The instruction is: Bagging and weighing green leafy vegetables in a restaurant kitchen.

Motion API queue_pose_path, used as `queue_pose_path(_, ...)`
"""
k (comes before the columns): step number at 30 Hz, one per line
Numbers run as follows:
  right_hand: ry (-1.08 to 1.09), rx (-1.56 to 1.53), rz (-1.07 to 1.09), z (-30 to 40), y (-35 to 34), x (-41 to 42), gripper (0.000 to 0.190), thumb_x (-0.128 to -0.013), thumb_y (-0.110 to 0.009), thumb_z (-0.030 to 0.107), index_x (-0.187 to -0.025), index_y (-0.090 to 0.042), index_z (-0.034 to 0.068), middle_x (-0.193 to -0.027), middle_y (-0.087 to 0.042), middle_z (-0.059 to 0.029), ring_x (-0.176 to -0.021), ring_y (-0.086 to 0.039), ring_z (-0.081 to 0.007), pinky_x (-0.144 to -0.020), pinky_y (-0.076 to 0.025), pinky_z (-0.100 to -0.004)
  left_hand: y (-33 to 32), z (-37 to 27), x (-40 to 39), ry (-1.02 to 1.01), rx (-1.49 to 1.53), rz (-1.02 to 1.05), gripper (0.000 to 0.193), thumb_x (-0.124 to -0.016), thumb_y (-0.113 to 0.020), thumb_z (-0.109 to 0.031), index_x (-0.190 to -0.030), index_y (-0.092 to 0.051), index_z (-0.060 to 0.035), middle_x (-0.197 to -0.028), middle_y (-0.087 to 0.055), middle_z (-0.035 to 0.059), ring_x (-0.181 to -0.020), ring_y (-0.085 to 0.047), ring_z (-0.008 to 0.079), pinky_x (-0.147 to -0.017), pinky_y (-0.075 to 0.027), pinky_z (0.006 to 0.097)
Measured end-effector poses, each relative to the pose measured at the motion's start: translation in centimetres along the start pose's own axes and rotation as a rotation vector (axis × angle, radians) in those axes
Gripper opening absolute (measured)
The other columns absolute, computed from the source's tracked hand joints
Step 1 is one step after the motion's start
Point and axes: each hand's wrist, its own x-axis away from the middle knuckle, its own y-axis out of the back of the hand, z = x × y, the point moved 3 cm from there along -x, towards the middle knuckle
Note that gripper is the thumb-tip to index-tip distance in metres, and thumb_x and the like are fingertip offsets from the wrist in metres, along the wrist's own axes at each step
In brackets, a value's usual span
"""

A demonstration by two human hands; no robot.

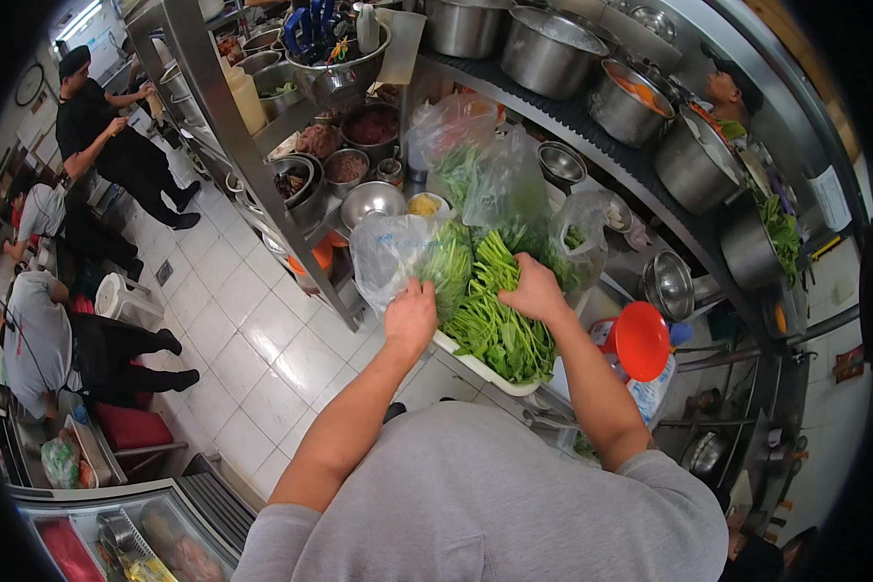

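My left hand pinches the edge of a clear plastic bag that holds leafy greens, at the left end of a white tray. My right hand has its fingers around a bundle of green leafy stems. More loose greens fill the near part of the white tray, below both hands. Behind the hands stand more plastic bags with greens inside. The fingertips of my right hand are partly hidden among the stems.
Metal bowls and pots of food fill the steel shelf at the left. Large steel pots line a curved-looking upper shelf. A red plastic bowl is right of my right forearm. Several people work at the far left beyond the tiled floor.
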Motion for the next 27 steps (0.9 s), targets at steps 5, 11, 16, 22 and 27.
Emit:
queue_pose_path(5, -0.138, 0.000, 0.237, -0.7, -1.4, -1.3, 0.079, -0.065, -0.076, 0.029, -0.127, -0.043, -0.008, -0.109, -0.062, -0.0318, -0.104, -0.061, -0.0430, -0.090, -0.050, -0.0450, 0.2, -0.6, -0.1, 0.004, -0.029, 0.034, 0.013, -0.085, -0.055, -0.009, -0.097, -0.056, -0.0054, -0.099, -0.056, 0.0144, -0.078, -0.069, 0.0308, -0.065, -0.058, 0.0412)
queue_pose_path(11, -0.117, 0.050, 0.280, -0.9, -2.5, -1.5, 0.080, -0.065, -0.078, 0.030, -0.127, -0.043, -0.006, -0.102, -0.065, -0.0298, -0.098, -0.063, -0.0442, -0.086, -0.050, -0.0474, -0.3, -0.4, 0.1, -0.002, -0.040, 0.022, 0.011, -0.086, -0.054, -0.009, -0.097, -0.056, -0.0054, -0.101, -0.056, 0.0137, -0.078, -0.069, 0.0308, -0.065, -0.058, 0.0404)
queue_pose_path(16, -0.041, 0.019, 0.137, 2.8, 1.5, -0.5, 0.073, -0.066, -0.074, 0.026, -0.125, -0.044, -0.004, -0.097, -0.066, -0.0294, -0.093, -0.064, -0.0458, -0.082, -0.052, -0.0490, -0.1, -0.1, 0.5, -0.022, -0.013, -0.028, 0.019, -0.087, -0.054, -0.011, -0.106, -0.056, -0.0068, -0.102, -0.056, 0.0134, -0.082, -0.067, 0.0317, -0.069, -0.057, 0.0415)
queue_pose_path(22, 0.007, -0.002, 0.047, 1.7, 1.4, -0.3, 0.074, -0.066, -0.071, 0.023, -0.130, -0.042, 0.000, -0.093, -0.066, -0.0284, -0.089, -0.064, -0.0460, -0.080, -0.051, -0.0504, 5.8, -7.3, 2.1, -0.262, 0.285, 0.042, 0.036, -0.086, -0.062, -0.022, -0.120, -0.057, -0.0097, -0.103, -0.059, 0.0138, -0.089, -0.064, 0.0322, -0.071, -0.054, 0.0450)
queue_pose_path(27, 0.108, -0.032, -0.041, 3.3, 3.7, -0.4, 0.070, -0.066, -0.069, 0.018, -0.128, -0.044, -0.002, -0.091, -0.065, -0.0273, -0.088, -0.062, -0.0465, -0.078, -0.050, -0.0487, 1.6, -8.0, 1.2, -0.402, 0.326, 0.202, 0.034, -0.085, -0.064, -0.022, -0.117, -0.060, -0.0104, -0.089, -0.065, 0.0128, -0.082, -0.066, 0.0341, -0.070, -0.053, 0.0457)
